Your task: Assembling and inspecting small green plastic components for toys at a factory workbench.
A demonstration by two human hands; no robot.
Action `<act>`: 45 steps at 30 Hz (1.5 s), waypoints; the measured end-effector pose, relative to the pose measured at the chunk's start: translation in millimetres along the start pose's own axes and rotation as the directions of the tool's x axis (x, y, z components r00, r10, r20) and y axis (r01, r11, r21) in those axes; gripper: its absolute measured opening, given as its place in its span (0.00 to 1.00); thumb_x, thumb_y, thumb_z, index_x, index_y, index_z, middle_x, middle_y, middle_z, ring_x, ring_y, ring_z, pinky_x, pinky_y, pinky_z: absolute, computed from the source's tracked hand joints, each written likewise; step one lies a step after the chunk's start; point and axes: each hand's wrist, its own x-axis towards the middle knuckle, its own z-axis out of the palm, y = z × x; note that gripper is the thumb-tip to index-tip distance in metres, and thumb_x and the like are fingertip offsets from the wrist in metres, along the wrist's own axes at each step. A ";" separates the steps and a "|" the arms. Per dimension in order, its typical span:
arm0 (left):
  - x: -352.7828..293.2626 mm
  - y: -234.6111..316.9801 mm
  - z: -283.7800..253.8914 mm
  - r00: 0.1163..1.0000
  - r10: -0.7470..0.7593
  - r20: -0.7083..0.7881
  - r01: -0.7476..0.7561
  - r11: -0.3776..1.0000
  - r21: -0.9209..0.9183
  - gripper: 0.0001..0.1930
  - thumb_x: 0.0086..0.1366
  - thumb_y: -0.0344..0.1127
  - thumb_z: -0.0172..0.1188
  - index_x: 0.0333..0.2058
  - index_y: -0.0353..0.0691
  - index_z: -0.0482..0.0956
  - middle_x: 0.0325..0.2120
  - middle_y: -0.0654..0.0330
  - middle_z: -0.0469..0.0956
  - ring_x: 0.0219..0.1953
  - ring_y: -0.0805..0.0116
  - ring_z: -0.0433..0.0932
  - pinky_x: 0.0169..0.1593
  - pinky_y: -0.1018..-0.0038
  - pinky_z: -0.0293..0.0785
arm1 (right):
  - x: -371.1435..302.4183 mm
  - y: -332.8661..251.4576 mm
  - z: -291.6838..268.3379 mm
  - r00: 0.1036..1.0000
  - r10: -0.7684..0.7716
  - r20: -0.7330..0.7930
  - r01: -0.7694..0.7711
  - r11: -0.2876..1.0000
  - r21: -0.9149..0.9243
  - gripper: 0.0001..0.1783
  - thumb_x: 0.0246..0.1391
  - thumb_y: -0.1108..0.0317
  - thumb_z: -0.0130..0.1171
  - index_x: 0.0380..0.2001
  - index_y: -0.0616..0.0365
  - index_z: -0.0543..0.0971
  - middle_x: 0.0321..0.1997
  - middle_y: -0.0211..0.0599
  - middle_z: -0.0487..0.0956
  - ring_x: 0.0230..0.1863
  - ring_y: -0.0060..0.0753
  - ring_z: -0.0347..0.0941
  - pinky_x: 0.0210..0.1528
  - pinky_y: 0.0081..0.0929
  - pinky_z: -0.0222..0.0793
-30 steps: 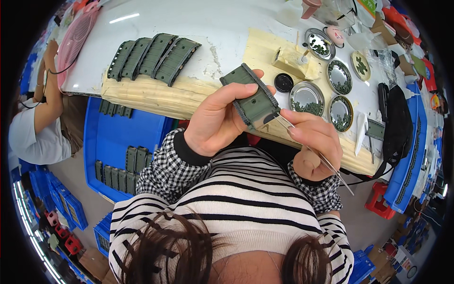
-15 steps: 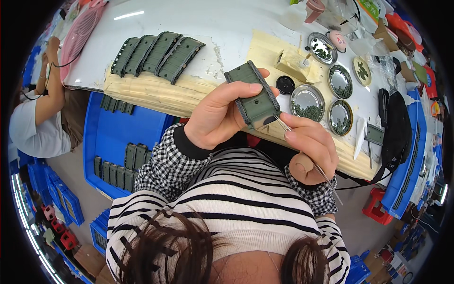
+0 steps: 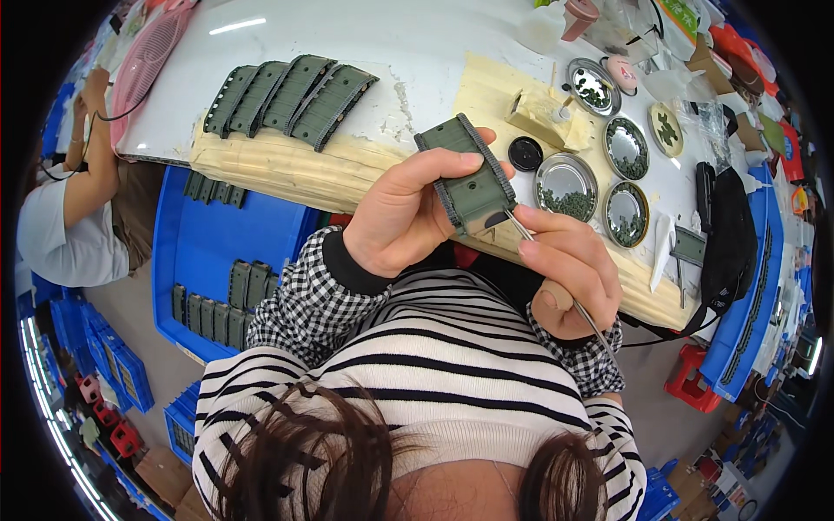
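My left hand point(image 3: 406, 211) is closed round a dark green, slightly curved plastic model part point(image 3: 465, 187) with ribbed edges, the thumb lying across its face. In my right hand point(image 3: 569, 265) is a pair of metal tweezers point(image 3: 585, 318), pinched between thumb and fingers. The tweezer tips meet the part's lower right corner; whether a small piece sits between them is too small to tell. Several like green parts point(image 3: 304, 97) lie side by side at the table's left. Beyond my right hand stand round metal dishes point(image 3: 566, 165) holding tiny green pieces.
A tape-covered block point(image 3: 556, 122) and a black round lid point(image 3: 525, 154) are by the dishes. Below the padded table edge point(image 3: 287, 178), a blue bin point(image 3: 261, 227) holds more green parts. At far left sits another person point(image 3: 74, 230); a black cloth bag point(image 3: 728, 243) lies at right.
The tweezers have closed up somewhat, their two prongs now nearer together at the same corner. My left hand and the green part have barely shifted.
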 end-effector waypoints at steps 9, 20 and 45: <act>0.5 -1.7 -1.3 1.000 0.015 -0.004 -0.015 0.999 -0.030 0.20 0.65 0.28 0.54 0.55 0.30 0.67 0.46 0.53 0.74 0.49 0.62 0.77 0.48 0.68 0.80 | 1.4 5.3 0.3 1.000 -0.028 0.004 0.028 1.000 0.004 0.21 0.44 0.82 0.63 0.46 0.67 0.77 0.40 0.45 0.78 0.49 0.50 0.79 0.46 0.34 0.78; -1.7 10.1 6.7 0.999 0.032 0.034 -0.035 0.993 0.110 0.23 0.65 0.31 0.54 0.58 0.34 0.64 0.43 0.49 0.77 0.42 0.65 0.80 0.45 0.70 0.80 | -9.0 12.8 -11.2 0.975 0.109 -0.195 -0.099 0.993 0.056 0.11 0.57 0.77 0.54 0.42 0.67 0.78 0.37 0.45 0.80 0.44 0.45 0.80 0.44 0.32 0.75; -7.6 -6.4 1.7 0.972 0.219 0.090 -0.233 0.813 0.534 0.25 0.69 0.25 0.53 0.63 0.40 0.59 0.54 0.49 0.71 0.52 0.57 0.78 0.51 0.67 0.81 | -23.9 47.0 -26.4 0.879 0.455 -0.143 -0.476 0.855 -0.204 0.06 0.57 0.71 0.59 0.33 0.60 0.83 0.28 0.34 0.79 0.34 0.37 0.69 0.39 0.30 0.65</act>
